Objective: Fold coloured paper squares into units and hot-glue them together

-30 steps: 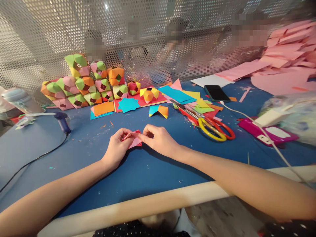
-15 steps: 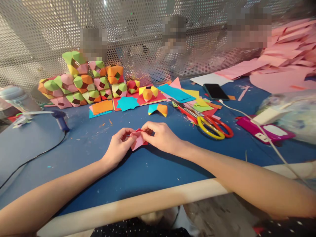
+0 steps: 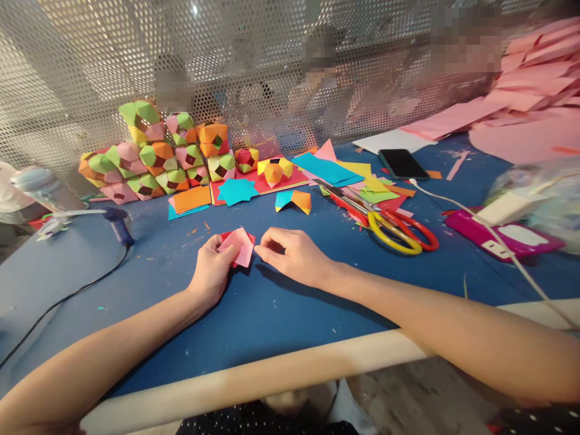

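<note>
A small folded paper piece (image 3: 242, 248), pink on its near face with red edges, is pinched in my left hand (image 3: 212, 269) above the blue table. My right hand (image 3: 290, 254) is just to the right of the paper, apart from it, with the thumb and fingers spread a little and nothing between them. Beyond my hands stands a folded blue, orange and yellow paper piece (image 3: 293, 201). Blue star-like paper (image 3: 236, 191) and orange sheets (image 3: 192, 199) lie farther back.
Stacked paper balls (image 3: 156, 158) stand at the back left, near a glue gun (image 3: 118, 226) and a bottle (image 3: 45, 190). Scissors (image 3: 394, 232), a phone (image 3: 403, 164), a magenta packet (image 3: 502, 234) and pink sheets (image 3: 521, 115) are on the right. People show behind the perforated screen.
My right hand has let go of the pink and red paper and moved off to its right. The paper stays in my left hand, now turned with more of its pink face showing.
</note>
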Available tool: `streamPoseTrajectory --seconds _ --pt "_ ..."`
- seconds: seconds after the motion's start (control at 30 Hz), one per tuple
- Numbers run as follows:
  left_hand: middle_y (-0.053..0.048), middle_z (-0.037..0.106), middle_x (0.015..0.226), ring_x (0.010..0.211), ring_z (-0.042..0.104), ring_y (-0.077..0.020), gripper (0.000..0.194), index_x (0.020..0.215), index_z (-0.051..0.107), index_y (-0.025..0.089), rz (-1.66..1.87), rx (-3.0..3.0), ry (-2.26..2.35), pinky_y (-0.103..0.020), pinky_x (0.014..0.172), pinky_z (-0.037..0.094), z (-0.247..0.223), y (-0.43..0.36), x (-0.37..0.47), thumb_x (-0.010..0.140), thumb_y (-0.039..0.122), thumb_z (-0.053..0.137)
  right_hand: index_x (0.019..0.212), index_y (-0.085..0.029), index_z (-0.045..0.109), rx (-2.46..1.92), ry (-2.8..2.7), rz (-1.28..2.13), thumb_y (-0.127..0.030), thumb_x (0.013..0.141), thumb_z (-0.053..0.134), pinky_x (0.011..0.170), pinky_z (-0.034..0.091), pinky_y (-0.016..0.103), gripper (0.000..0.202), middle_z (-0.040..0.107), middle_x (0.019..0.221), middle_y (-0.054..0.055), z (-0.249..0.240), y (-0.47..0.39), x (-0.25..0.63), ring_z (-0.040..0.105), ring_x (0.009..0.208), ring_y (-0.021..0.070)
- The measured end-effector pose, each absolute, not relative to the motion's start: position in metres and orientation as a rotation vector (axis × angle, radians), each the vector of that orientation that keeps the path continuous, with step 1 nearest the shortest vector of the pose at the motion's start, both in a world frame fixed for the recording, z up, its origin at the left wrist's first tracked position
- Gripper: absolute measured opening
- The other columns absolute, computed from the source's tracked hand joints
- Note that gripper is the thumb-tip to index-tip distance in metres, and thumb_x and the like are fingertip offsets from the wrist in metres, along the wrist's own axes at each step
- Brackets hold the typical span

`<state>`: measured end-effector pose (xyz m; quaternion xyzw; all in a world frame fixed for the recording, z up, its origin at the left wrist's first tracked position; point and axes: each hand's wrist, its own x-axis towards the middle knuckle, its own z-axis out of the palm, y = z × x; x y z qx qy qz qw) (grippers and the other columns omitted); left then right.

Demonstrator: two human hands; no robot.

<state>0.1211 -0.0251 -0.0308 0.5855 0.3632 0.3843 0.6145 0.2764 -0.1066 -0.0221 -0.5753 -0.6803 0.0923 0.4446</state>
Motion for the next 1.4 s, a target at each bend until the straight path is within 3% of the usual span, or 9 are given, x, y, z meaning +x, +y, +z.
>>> streamPoseTrajectory --seconds 0.33,0.57,0.73,0.9,1.07,1.17,1.4 --pt "0.005 0.056 0.062 0.051 0.048 -0.0076 0.015 0.075 0.054 0.016 0.923 1.497 0.945 -0.021 0.051 0.037 -0.035 -0.024 0.119 0.064 0.024 0.062 0.064 -0.017 0.059 -1.446 -1.646 0.336 -0.026 0.084 0.051 0.052 0.033 0.021 0.024 0.056 0.057 -0.002 -0.035 -0.101 0.272 0.044 0.053 0.0089" --pt "0.006 0.052 0.061 0.052 0.045 -0.0071 0.012 0.071 0.051 0.017 0.860 1.566 0.894 -0.020 0.050 0.034 -0.032 -0.029 0.118 0.070 0.024 0.061 0.073 -0.017 0.059 -1.465 -1.582 0.382 -0.038 0.084 0.054 0.052 0.034 0.022 0.024 0.058 0.062 -0.001 -0.030 -0.101 0.272 0.047 0.056 0.0102" --pt "0.006 0.051 0.057 0.053 0.047 -0.0085 0.017 0.065 0.049 0.017 0.787 1.627 0.897 -0.020 0.050 0.035 -0.025 -0.036 0.119 0.069 0.024 0.064 0.066 -0.016 0.057 -1.353 -1.594 0.196 -0.028 0.087 0.050 0.058 0.037 0.022 0.025 0.058 0.063 0.000 -0.030 -0.102 0.269 0.047 0.057 0.0098" --pt "0.003 0.058 0.070 0.060 0.051 -0.0094 0.020 0.083 0.061 0.016 0.788 1.634 0.851 -0.021 0.055 0.039 -0.020 -0.039 0.118 0.075 0.034 0.063 0.062 -0.016 0.056 -1.322 -1.601 0.162 -0.026 0.088 0.050 0.056 0.035 0.022 0.029 0.054 0.058 -0.001 -0.029 -0.104 0.268 0.044 0.054 0.0088" --pt "0.004 0.053 0.060 0.055 0.045 -0.0079 0.024 0.072 0.060 0.014 0.773 1.710 0.890 -0.019 0.052 0.035 -0.018 -0.042 0.118 0.075 0.038 0.064 0.073 -0.016 0.060 -1.303 -1.598 0.211 -0.025 0.083 0.057 0.059 0.040 0.021 0.014 0.060 0.069 0.000 -0.028 -0.102 0.269 0.051 0.060 0.0098" --pt "0.004 0.053 0.058 0.055 0.045 -0.0081 0.026 0.070 0.060 0.014 0.764 1.758 0.906 -0.019 0.051 0.035 -0.017 -0.044 0.118 0.075 0.039 0.064 0.070 -0.016 0.060 -1.258 -1.594 0.220 -0.023 0.085 0.054 0.061 0.041 0.021 0.017 0.061 0.067 0.000 -0.028 -0.102 0.268 0.054 0.062 0.0103" --pt "0.003 0.055 0.062 0.057 0.045 -0.0089 0.025 0.079 0.065 0.014 0.796 1.722 0.845 -0.020 0.054 0.035 -0.017 -0.043 0.117 0.077 0.039 0.062 0.074 -0.017 0.066 -1.224 -1.554 0.257 -0.022 0.086 0.055 0.060 0.043 0.021 0.018 0.065 0.069 0.001 -0.028 -0.104 0.270 0.057 0.063 0.0109"
